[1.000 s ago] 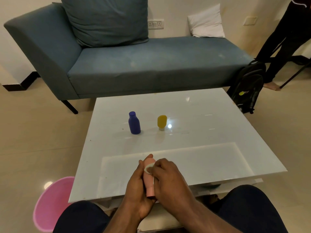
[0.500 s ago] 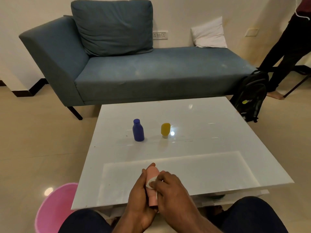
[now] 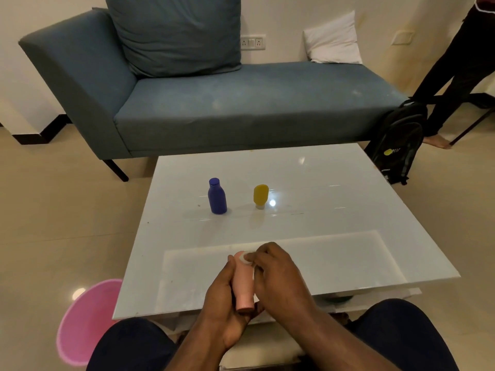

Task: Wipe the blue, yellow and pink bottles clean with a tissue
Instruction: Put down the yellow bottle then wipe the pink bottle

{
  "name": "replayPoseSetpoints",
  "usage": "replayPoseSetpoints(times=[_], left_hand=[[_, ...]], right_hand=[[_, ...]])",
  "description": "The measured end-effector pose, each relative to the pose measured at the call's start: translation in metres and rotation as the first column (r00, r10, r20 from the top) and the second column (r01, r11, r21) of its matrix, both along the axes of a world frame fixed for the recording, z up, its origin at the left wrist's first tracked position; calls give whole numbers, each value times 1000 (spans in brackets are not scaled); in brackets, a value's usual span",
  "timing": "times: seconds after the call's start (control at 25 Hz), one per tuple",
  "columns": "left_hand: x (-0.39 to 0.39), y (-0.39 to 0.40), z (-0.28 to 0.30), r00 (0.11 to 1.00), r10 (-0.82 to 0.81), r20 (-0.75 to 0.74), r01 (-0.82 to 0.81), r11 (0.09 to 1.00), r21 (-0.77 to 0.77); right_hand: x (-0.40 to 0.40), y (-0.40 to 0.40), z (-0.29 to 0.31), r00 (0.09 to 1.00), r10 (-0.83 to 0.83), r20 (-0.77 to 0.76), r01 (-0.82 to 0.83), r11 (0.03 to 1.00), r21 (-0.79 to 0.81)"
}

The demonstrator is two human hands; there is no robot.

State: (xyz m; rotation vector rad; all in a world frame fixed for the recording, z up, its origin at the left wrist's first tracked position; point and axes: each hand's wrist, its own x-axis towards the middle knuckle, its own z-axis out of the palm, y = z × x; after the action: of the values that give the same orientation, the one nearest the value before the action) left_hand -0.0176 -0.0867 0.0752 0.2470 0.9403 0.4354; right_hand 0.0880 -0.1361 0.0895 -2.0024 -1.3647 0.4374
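I hold the pink bottle point(image 3: 243, 285) in my left hand point(image 3: 225, 298), fingers wrapped round its lower body, cap end toward me and its rounded end pointing away over the near edge of the tabletop point(image 3: 321, 231). My right hand point(image 3: 278, 274) pinches a small wad of white tissue point(image 3: 246, 257) against that far end of the bottle, fingertips curled over it.

To do this wipe well, I judge I should keep the left grip firm but low, so the upper part stays bare for the tissue, and turn the bottle a little after each stroke so no strip is missed. The tissue is bunched very small; spreading it under 2 or 3 fingertips would cover more surface per pass. Where my left fingers cover the body I will need to shift the grip and wipe there too, then the cap.

The blue bottle point(image 3: 217, 196) and yellow bottle point(image 3: 260, 196) stand upright near each other, apart, at mid-tabletop, well away from my hands. Whether they are already clean I cannot tell
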Motion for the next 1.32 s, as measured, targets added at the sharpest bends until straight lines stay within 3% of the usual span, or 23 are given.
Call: replayPoseSetpoints(times=[0.08,0.24,0.44,0.56,0.76,0.92,1.12,1.24,1.32], left_hand=[[0,2,-1,999,18,33,-18,1000,-10],[-1,4,0,996,34,86,-28,997,-66],[1,6,-4,997,34,73,-33,999,-13],[-4,9,-7,990,85,115,-77,994,-71],[0,7,-7,997,45,69,-46,999,12],[-4,9,-10,993,71,90,-72,997,10],[-4,5,-2,993,41,112,-44,999,24],[-6,8,-1,993,31,111,-34,999,30],[-6,8,0,994,-6,109,0,998,62]], right_hand=[[-3,-2,0,998,-13,-66,11,1000,-24],[-15,-22,6,994,108,25,-108,994,7],[-7,0,2,999,-30,-24,31,998,51],[-24,-21,5,992,120,41,-122,991,50],[-6,-5,8,999,26,37,-27,999,37],[-27,-32,11,975,201,96,-203,979,12],[-9,-11,6,991,71,113,-74,997,22],[-25,-25,10,964,205,168,-210,978,12],[-14,-16,10,971,185,149,-188,982,4]])
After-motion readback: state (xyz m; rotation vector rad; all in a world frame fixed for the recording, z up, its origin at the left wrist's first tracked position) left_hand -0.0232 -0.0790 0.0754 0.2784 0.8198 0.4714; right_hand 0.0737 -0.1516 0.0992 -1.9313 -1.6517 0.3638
